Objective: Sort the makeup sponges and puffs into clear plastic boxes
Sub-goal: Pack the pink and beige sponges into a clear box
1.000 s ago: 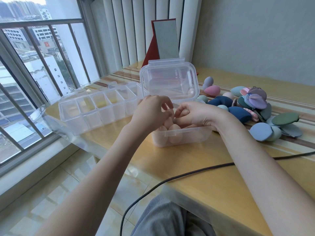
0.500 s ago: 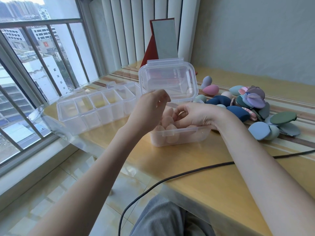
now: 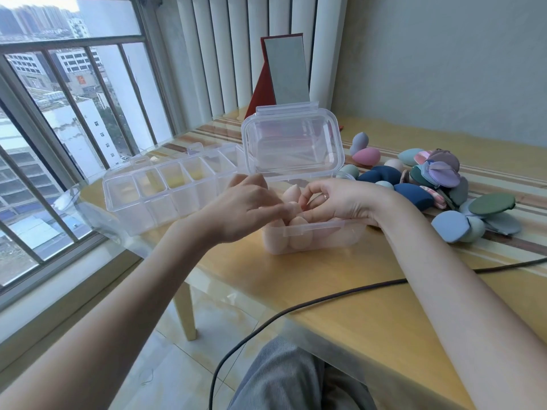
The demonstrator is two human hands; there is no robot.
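A clear plastic box (image 3: 322, 236) with its lid (image 3: 293, 143) propped open stands at the table's middle and holds several beige teardrop sponges (image 3: 299, 236). Both my hands are over it. My left hand (image 3: 245, 208) reaches in from the left, and its straight fingers touch a beige sponge (image 3: 291, 192) that sticks up above the rim. My right hand (image 3: 340, 199) comes from the right, with its index finger and thumb curled round that same sponge. A pile of coloured sponges and puffs (image 3: 438, 184) lies to the right of the box.
A long clear compartment box (image 3: 165, 193) stands open to the left, near the table edge by the window. A red-backed mirror (image 3: 284, 72) stands behind the box. A black cable (image 3: 325, 300) runs across the table's front edge. My knee (image 3: 290, 377) is below.
My left hand lifted off the box, then came back down with its fingers stretched onto the raised sponge. My right hand stayed in the box.
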